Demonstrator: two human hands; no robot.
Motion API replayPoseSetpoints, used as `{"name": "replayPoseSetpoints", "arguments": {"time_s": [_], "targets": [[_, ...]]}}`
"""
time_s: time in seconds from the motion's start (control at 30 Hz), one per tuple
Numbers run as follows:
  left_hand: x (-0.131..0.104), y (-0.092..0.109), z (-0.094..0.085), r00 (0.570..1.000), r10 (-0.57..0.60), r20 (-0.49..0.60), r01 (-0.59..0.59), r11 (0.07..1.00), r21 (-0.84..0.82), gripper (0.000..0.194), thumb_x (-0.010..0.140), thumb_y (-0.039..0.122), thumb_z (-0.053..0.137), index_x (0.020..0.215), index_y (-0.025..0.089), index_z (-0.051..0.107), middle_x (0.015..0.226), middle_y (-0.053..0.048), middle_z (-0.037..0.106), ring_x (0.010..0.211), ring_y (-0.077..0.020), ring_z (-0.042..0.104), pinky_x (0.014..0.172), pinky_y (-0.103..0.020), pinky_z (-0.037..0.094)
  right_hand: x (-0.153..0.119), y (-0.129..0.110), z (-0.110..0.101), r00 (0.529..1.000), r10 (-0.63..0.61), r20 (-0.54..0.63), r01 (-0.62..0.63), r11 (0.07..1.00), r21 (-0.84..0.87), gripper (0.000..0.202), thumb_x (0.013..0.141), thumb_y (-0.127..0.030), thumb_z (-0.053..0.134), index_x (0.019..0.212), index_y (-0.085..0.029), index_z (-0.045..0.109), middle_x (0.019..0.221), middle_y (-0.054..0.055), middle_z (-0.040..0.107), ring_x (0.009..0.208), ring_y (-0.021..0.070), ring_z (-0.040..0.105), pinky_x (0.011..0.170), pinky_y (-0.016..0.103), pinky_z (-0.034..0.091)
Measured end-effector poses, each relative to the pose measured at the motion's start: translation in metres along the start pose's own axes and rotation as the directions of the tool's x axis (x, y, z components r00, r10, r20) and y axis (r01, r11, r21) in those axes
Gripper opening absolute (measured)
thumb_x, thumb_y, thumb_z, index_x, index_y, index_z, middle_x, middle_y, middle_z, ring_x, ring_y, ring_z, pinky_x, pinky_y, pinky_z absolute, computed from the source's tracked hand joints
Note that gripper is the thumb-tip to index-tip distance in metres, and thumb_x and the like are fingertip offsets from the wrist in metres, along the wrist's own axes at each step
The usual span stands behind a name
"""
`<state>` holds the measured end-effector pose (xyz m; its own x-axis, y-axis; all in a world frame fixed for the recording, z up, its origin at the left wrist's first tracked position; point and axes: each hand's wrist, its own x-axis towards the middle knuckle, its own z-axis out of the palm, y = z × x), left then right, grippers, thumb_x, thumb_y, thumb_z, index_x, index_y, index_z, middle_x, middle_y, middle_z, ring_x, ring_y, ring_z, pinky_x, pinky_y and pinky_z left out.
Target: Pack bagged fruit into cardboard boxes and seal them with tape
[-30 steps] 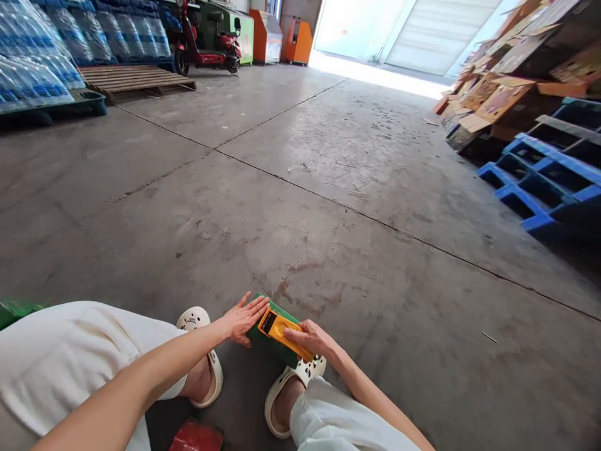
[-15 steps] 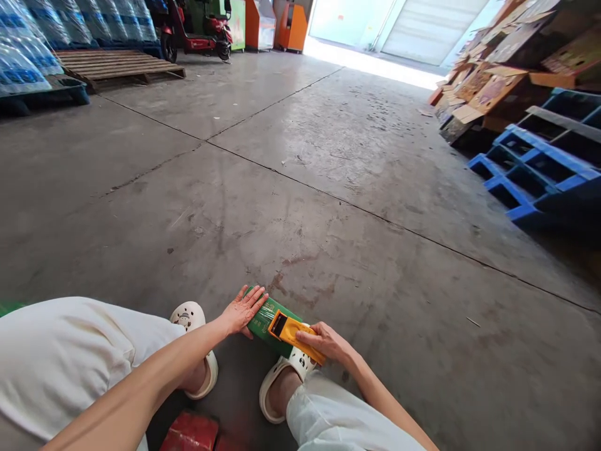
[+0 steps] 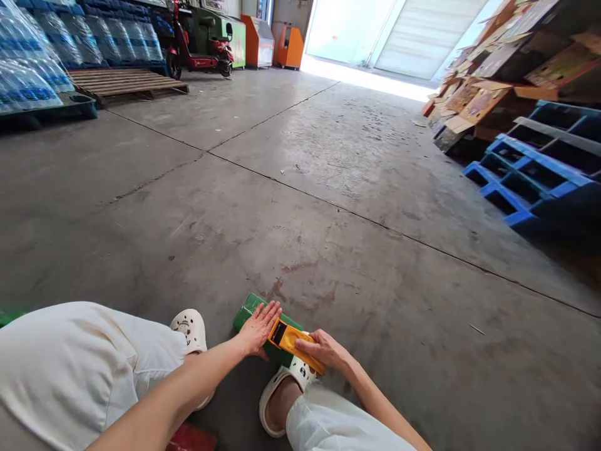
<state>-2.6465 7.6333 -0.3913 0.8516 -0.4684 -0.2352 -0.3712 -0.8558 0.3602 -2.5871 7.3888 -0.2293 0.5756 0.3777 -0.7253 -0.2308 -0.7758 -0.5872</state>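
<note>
A small green box [image 3: 248,308] lies on the floor between my feet, its near right end by my right shoe. My left hand [image 3: 257,329] rests flat across the top of it, fingers stretched out and close to the front end of a yellow hand tool. That yellow hand tool [image 3: 293,343], with a dark window at its front end, is gripped in my right hand [image 3: 323,348], thumb on top. It lies over the box's right part; its exact kind I cannot make out. The hand and tool hide much of the box.
White clogs [image 3: 188,329] are on my feet. Something red [image 3: 192,437] sits below me. Blue pallets [image 3: 535,181] and stacked cardboard boxes [image 3: 483,103] stand right. At back left are wrapped bottles [image 3: 28,78], a wooden pallet [image 3: 126,82] and a red scooter [image 3: 200,59].
My left hand has slid right along the green box, toward the tool, uncovering the box's left end. My right hand keeps its grip with little movement. The view has tilted up slightly.
</note>
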Motion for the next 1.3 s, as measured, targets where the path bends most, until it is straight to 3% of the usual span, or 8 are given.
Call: {"name": "replayPoseSetpoints", "arguments": {"time_s": [0.1, 0.27, 0.43, 0.63, 0.8, 0.97, 1.13, 1.3], "targets": [[0.003, 0.003, 0.001, 1.000, 0.009, 0.025, -0.008, 1.000, -0.026, 0.160, 0.062, 0.077, 0.088, 0.172, 0.011, -0.007, 0.178, -0.025, -0.006, 0.166, -0.0400, -0.009, 0.135, -0.061, 0.004, 0.001, 0.002, 0.004, 0.999, -0.001, 0.054, 0.003, 0.999, -0.046, 0.057, 0.074, -0.075, 0.072, 0.069, -0.020, 0.061, 0.060, 0.000, 0.058, 0.055, 0.0134, 0.053, 0.049, 0.024, 0.035], [0.000, 0.002, -0.008, 0.999, 0.022, 0.047, -0.018, 0.997, -0.071, 0.159, 0.061, 0.078, 0.088, 0.173, 0.015, -0.006, 0.179, -0.024, -0.005, 0.166, -0.0409, -0.008, 0.134, -0.062, 0.003, -0.015, 0.003, 0.006, 0.992, 0.060, 0.113, -0.071, 0.993, 0.095, 0.060, 0.071, -0.080, 0.068, 0.075, -0.021, 0.061, 0.065, 0.005, 0.066, 0.056, 0.0177, 0.062, 0.051, 0.027, 0.045], [-0.005, 0.003, -0.012, 0.999, 0.024, 0.049, -0.021, 0.997, -0.072, 0.155, 0.060, 0.074, 0.092, 0.174, 0.025, -0.001, 0.180, -0.022, -0.007, 0.166, -0.0444, -0.007, 0.132, -0.067, 0.000, -0.032, 0.006, 0.000, 0.996, 0.060, 0.067, -0.063, 0.997, 0.053, 0.061, 0.071, -0.079, 0.070, 0.069, -0.019, 0.061, 0.060, 0.002, 0.059, 0.055, 0.0141, 0.055, 0.049, 0.024, 0.038], [-0.004, 0.021, -0.015, 0.994, -0.057, 0.090, 0.055, 0.998, 0.025, 0.157, 0.057, 0.057, 0.101, 0.174, 0.026, 0.001, 0.178, -0.023, -0.011, 0.165, -0.0446, -0.011, 0.131, -0.069, 0.000, -0.018, 0.015, -0.004, 0.999, 0.030, -0.033, -0.034, 0.993, -0.115, 0.056, 0.071, -0.073, 0.071, 0.062, -0.019, 0.059, 0.056, -0.002, 0.047, 0.055, 0.0096, 0.038, 0.049, 0.024, 0.023], [0.004, 0.037, 0.002, 0.998, -0.047, 0.052, 0.045, 0.998, 0.048, 0.161, 0.061, 0.059, 0.097, 0.173, 0.018, -0.011, 0.177, -0.024, -0.012, 0.164, -0.0437, -0.015, 0.131, -0.070, -0.003, -0.016, 0.023, -0.004, 1.000, 0.012, -0.023, -0.014, 0.994, -0.105, 0.055, 0.073, -0.073, 0.066, 0.062, -0.021, 0.054, 0.056, -0.002, 0.046, 0.055, 0.0110, 0.039, 0.051, 0.026, 0.025], [0.007, 0.032, 0.014, 1.000, -0.006, 0.012, 0.005, 0.999, 0.048, 0.157, 0.067, 0.068, 0.090, 0.172, 0.020, -0.016, 0.179, -0.024, -0.007, 0.166, -0.0432, -0.009, 0.132, -0.070, -0.001, -0.022, 0.026, -0.007, 1.000, 0.000, 0.002, 0.000, 0.999, -0.033, 0.055, 0.074, -0.073, 0.066, 0.062, -0.021, 0.054, 0.056, -0.001, 0.048, 0.055, 0.0127, 0.042, 0.051, 0.026, 0.028], [0.004, 0.037, 0.006, 0.999, -0.024, 0.034, 0.022, 0.998, 0.051, 0.158, 0.066, 0.059, 0.094, 0.171, 0.022, -0.017, 0.180, -0.023, -0.002, 0.166, -0.0424, -0.008, 0.132, -0.070, -0.002, -0.034, 0.052, -0.017, 1.000, -0.001, -0.030, -0.001, 0.997, -0.071, 0.059, 0.071, -0.077, 0.068, 0.059, -0.021, 0.054, 0.056, -0.001, 0.047, 0.056, 0.0116, 0.038, 0.051, 0.027, 0.023], [0.001, 0.046, -0.006, 0.994, -0.068, 0.088, 0.062, 0.996, 0.066, 0.159, 0.061, 0.047, 0.100, 0.173, 0.023, -0.010, 0.180, -0.023, -0.001, 0.166, -0.0422, -0.008, 0.131, -0.071, -0.001, -0.045, 0.073, -0.028, 1.000, 0.010, 0.014, -0.010, 1.000, -0.027, 0.064, 0.072, -0.082, 0.065, 0.063, -0.019, 0.060, 0.059, 0.000, 0.052, 0.056, 0.0112, 0.039, 0.049, 0.025, 0.023]]}}
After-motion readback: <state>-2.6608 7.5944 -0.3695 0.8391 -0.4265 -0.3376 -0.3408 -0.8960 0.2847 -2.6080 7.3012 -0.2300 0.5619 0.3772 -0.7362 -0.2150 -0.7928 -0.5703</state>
